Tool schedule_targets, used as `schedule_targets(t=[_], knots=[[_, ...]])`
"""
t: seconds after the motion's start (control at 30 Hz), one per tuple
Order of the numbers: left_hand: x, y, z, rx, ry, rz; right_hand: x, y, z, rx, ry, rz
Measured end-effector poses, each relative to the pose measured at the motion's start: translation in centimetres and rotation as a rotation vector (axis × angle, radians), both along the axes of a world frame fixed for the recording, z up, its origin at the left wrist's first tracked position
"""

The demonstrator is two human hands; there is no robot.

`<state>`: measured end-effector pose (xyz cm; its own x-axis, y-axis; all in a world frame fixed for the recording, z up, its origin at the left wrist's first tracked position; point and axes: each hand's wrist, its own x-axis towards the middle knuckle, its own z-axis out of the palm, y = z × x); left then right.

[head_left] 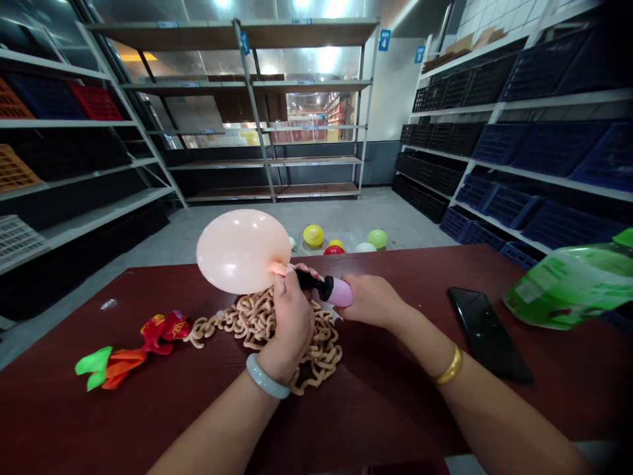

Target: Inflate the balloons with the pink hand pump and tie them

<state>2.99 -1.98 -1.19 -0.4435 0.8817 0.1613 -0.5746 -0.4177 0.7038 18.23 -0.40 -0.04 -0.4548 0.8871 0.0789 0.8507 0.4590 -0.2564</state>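
A pale peach balloon [242,251], inflated, sits on the black nozzle of a small pink hand pump [332,291]. My left hand [291,320] is closed, pinching the balloon's neck onto the nozzle. My right hand [373,300] is closed round the pump's pink body. Both hands hover above a heap of uninflated tan balloons [316,349] on the dark red table [148,409]. A pale bangle is on my left wrist, a gold one on my right.
Flat red, orange and green balloons [128,353] lie at the table's left. A black phone [487,333] and a green plastic bag [568,287] lie at the right. Several inflated balloons [341,243] rest on the floor beyond. Shelving with crates lines both sides.
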Motion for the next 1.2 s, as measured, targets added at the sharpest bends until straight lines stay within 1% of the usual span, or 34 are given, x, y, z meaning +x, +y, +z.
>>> schedule_targets(t=[0.03, 0.1, 0.17, 0.23, 0.3, 0.37, 0.43, 0.53, 0.7, 0.8, 0.9, 1.0, 1.07, 1.2], knots=[[-0.6, 0.2, 0.3, 0.007, 0.008, 0.014, 0.1, 0.2, -0.1, 0.006, 0.004, 0.002], [-2.2, 0.7, 1.0, 0.032, 0.005, 0.084, 0.5, 0.6, -0.2, 0.015, -0.008, 0.0], [-4.1, 1.4, 1.7, 0.047, -0.018, 0.17, 0.9, 1.1, -0.3, 0.009, -0.033, -0.001], [-6.1, 2.0, 2.3, 0.045, -0.042, 0.229, 1.4, 1.5, -0.3, -0.003, -0.052, 0.003], [-7.6, 2.5, 2.6, 0.048, -0.058, 0.26, 1.9, 1.9, -0.4, -0.01, -0.069, 0.003], [-8.1, 2.8, 2.5, 0.054, -0.066, 0.268, 2.3, 2.2, -0.3, -0.007, -0.089, 0.0], [-7.6, 2.9, 2.0, 0.054, -0.07, 0.254, 2.5, 2.2, -0.2, 0.0, -0.11, 0.001], [-5.5, 2.6, 1.0, 0.06, -0.062, 0.205, 2.4, 1.9, 0.0, 0.015, -0.133, 0.009], [-1.1, 1.1, -0.4, 0.022, -0.036, 0.045, 1.3, 0.8, 0.4, 0.037, -0.124, 0.017], [0.5, 0.4, -0.9, 0.004, -0.038, -0.028, 0.7, 0.4, 0.6, 0.003, -0.097, 0.013], [1.0, 0.1, -1.1, -0.015, -0.049, -0.048, 0.2, -0.2, 0.6, 0.005, -0.022, 0.044], [1.0, 0.0, -1.1, -0.07, -0.079, -0.042, -0.3, -0.9, 0.5, 0.078, 0.071, 0.15], [0.9, 0.0, -1.2, -0.093, -0.078, -0.021, -0.5, -1.3, 0.4, 0.118, 0.062, 0.185], [0.5, 0.1, -1.6, -0.104, -0.011, 0.022, -0.8, -1.5, 0.4, 0.151, -0.032, 0.18]])
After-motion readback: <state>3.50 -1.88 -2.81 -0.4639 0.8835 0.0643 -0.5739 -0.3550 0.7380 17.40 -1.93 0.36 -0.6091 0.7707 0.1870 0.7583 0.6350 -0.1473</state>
